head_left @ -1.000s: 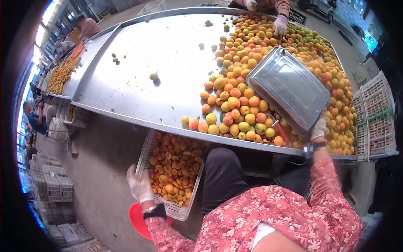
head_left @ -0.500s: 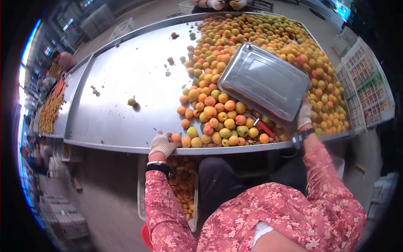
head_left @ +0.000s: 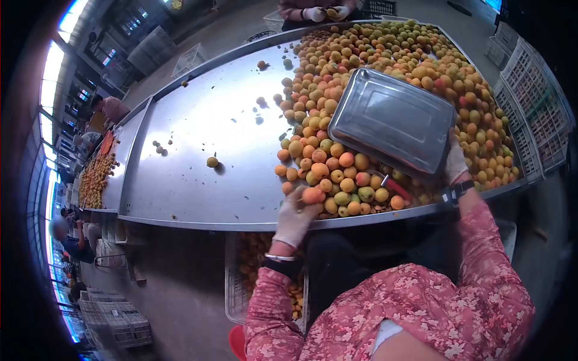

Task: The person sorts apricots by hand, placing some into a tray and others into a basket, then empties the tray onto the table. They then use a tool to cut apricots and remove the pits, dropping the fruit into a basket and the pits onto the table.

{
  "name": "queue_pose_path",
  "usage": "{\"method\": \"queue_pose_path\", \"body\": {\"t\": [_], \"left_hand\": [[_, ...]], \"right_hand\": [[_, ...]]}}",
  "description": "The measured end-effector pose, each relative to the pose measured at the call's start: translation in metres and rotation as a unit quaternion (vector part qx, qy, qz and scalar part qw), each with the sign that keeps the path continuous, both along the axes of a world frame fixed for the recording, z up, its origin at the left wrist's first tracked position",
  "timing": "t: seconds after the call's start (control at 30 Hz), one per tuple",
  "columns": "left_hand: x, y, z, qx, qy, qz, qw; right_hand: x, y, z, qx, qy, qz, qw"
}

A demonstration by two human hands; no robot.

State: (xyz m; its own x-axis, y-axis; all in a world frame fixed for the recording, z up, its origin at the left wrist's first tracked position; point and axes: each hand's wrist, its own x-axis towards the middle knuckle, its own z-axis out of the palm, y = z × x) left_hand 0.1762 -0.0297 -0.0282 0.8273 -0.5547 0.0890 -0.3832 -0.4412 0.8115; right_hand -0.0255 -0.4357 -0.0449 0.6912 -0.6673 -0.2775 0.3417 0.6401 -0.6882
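Observation:
My left hand (head_left: 294,218), in a pale glove, is at the front edge of the metal sorting table (head_left: 192,162). Its fingers are closed around an orange-red apricot (head_left: 312,195), beside the near end of the heap of apricots (head_left: 325,165). My right hand (head_left: 456,163), also gloved, grips the right side of a rectangular stainless steel tray (head_left: 394,120). That tray sits tilted over the fruit, its broad face toward me. Just below it lies a tool with a red handle (head_left: 397,189) and a curved metal end, partly among the apricots.
Under the table stands a crate (head_left: 232,301) of halved fruit, with a red bucket (head_left: 237,342) nearby. White crates (head_left: 533,90) are stacked at the right. Across the table, a co-worker's gloved hands (head_left: 325,13) handle fruit. Another fruit-covered table (head_left: 99,180) is at the left.
My left hand has moved from the table rim onto the edge of the heap and now holds an apricot. My right hand stays on the tray. The whole view has shifted slightly.

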Motion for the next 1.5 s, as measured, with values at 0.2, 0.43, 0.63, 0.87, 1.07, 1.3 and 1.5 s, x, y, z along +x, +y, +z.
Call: {"method": "queue_pose_path", "body": {"t": [0.2,0.43,0.63,0.87,1.07,1.3,1.5], "left_hand": [[0.012,0.011,-0.011,0.042,-0.215,0.018,0.976],[0.04,0.076,-0.065,0.208,-0.219,0.121,0.946],[0.054,0.07,-0.04,0.315,-0.139,0.118,0.931],[0.057,0.08,-0.04,0.235,-0.191,0.133,0.944],[0.059,0.071,-0.046,0.228,-0.224,0.141,0.937],[0.059,0.075,-0.046,0.162,-0.226,0.144,0.95],[0.056,0.072,-0.038,0.177,-0.206,0.147,0.951]], "right_hand": [[0.008,0.002,0.034,0.038,-0.053,0.04,0.997],[0.044,0.046,0.122,-0.122,-0.069,0.049,0.989],[0.108,0.101,0.157,-0.105,-0.148,0.147,0.972],[0.297,0.209,0.099,-0.076,-0.103,0.233,0.964],[0.419,0.309,0.053,-0.078,-0.055,0.253,0.963],[0.401,0.283,0.09,-0.19,0.054,0.206,0.959],[0.356,0.301,0.163,-0.385,-0.046,0.23,0.893]]}}
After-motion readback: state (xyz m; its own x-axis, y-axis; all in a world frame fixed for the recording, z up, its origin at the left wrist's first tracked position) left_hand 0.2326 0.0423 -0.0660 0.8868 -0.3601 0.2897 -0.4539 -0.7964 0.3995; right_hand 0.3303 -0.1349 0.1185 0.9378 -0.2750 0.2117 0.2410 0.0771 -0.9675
